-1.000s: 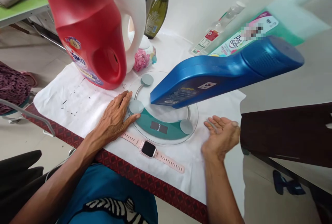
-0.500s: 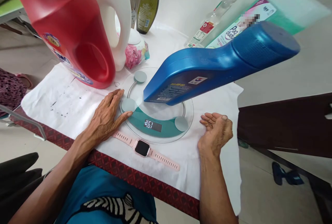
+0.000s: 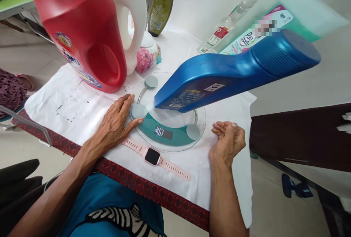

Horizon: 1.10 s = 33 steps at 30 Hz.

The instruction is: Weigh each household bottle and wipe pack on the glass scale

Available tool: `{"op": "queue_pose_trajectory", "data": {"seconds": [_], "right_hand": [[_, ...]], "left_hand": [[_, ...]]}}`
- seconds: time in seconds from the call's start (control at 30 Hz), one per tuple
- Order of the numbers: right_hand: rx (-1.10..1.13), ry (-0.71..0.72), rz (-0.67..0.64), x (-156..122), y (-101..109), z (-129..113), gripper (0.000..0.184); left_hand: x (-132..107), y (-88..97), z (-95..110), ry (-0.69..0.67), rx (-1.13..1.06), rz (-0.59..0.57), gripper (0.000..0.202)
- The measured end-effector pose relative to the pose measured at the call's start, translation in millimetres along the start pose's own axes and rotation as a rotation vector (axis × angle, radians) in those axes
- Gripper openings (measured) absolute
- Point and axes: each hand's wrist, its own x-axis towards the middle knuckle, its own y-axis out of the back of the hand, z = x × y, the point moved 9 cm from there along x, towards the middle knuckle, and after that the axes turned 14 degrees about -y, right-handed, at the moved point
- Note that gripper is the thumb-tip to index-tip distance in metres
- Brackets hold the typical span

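Note:
A round glass scale (image 3: 164, 134) with a green band and a lit display lies on the white cloth. On it stands a tall blue bottle (image 3: 219, 72). My left hand (image 3: 116, 121) lies flat at the scale's left edge, thumb over its rim and fingers stretched out. To the right of the scale my right hand (image 3: 228, 140) rests on its side on the cloth, apart from the scale, fingers loosely bent with nothing seen in them. A pink-strapped smartwatch (image 3: 152, 155) lies face up in front of the scale, its screen dark.
Behind the scale stand a red detergent jug (image 3: 79, 36), a white-handled jug (image 3: 138, 21), a pink floral pack (image 3: 146, 57) and a dark green bottle (image 3: 161, 8). A clear bottle (image 3: 219, 32) and a green-liquid bottle (image 3: 252, 36) are at the back right. The cloth (image 3: 63, 98) covers the table.
The view has shifted slightly. Both hands, the bottle, the scale and the watch keep their places relative to each other.

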Motion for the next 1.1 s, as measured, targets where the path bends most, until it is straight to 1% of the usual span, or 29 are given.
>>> {"op": "queue_pose_trajectory", "data": {"seconds": [0.1, 0.17, 0.2, 0.27, 0.33, 0.37, 0.4, 0.43, 0.47, 0.53, 0.57, 0.6, 0.67, 0.77, 0.83, 0.9, 1.0, 1.07, 1.1], "right_hand": [[-0.005, -0.032, -0.011, -1, 1, -3, 0.061], [-0.007, -0.036, -0.085, 1, -5, -18, 0.065], [-0.008, -0.012, -0.148, 2, -10, -31, 0.069], [-0.016, 0.094, -0.296, 2, -27, -69, 0.08], [-0.047, 0.225, -0.434, -2, -48, -110, 0.096], [-0.063, 0.27, -0.5, -5, -60, -128, 0.102], [-0.073, 0.291, -0.575, -9, -74, -141, 0.104], [-0.074, 0.285, -0.656, -14, -88, -150, 0.101], [-0.063, 0.255, -0.734, -20, -102, -154, 0.095], [-0.009, 0.165, -0.843, -32, -125, -154, 0.071], [0.031, 0.124, -0.855, -36, -133, -152, 0.059], [0.074, 0.096, -0.84, -40, -137, -150, 0.05], [0.151, 0.072, -0.797, -46, -140, -147, 0.041], [0.202, 0.067, -0.759, -52, -136, -148, 0.04], [0.233, 0.08, -0.686, -46, -126, -156, 0.042], [0.289, 0.125, -0.553, -31, -108, -169, 0.043], [0.369, 0.257, -0.343, 4, -86, -192, 0.05], [0.391, 0.323, -0.235, 33, -81, -200, 0.061], [0.392, 0.332, -0.18, 49, -82, -200, 0.067]], "left_hand": [[0, 0.5, 0, 0.004, 0.007, 0.003, 0.072], [-1, 1.1, -1, 0.009, 0.011, 0.012, 0.071], [-1, 1.3, -1, 0.01, 0.014, 0.019, 0.071], [-2, 1.3, -2, 0.009, 0.02, 0.033, 0.07], [-2, 0.7, -3, 0.005, 0.027, 0.044, 0.07], [-2, 0.8, -4, -0.001, 0.033, 0.051, 0.07], [-2, 1.0, -4, -0.008, 0.04, 0.06, 0.069], [-3, 1.2, -4, -0.017, 0.047, 0.067, 0.069], [-3, 1.4, -4, -0.027, 0.055, 0.074, 0.069], [-4, 1.2, -4, -0.045, 0.071, 0.087, 0.07], [-4, 0.7, -5, -0.053, 0.078, 0.091, 0.07], [-4, 0.1, -6, -0.057, 0.087, 0.094, 0.069], [-5, -1.2, -8, -0.061, 0.102, 0.104, 0.068], [-5, -3.2, -10, -0.059, 0.11, 0.12, 0.067], [-6, -4.0, -11, -0.059, 0.112, 0.131, 0.066], [-7, -4.8, -10, -0.07, 0.115, 0.141, 0.066], [-7, -6.9, -9, -0.093, 0.128, 0.141, 0.067], [-8, -7.4, -10, -0.088, 0.145, 0.146, 0.067], [-8, -7.4, -10, -0.086, 0.152, 0.151, 0.067]]}}
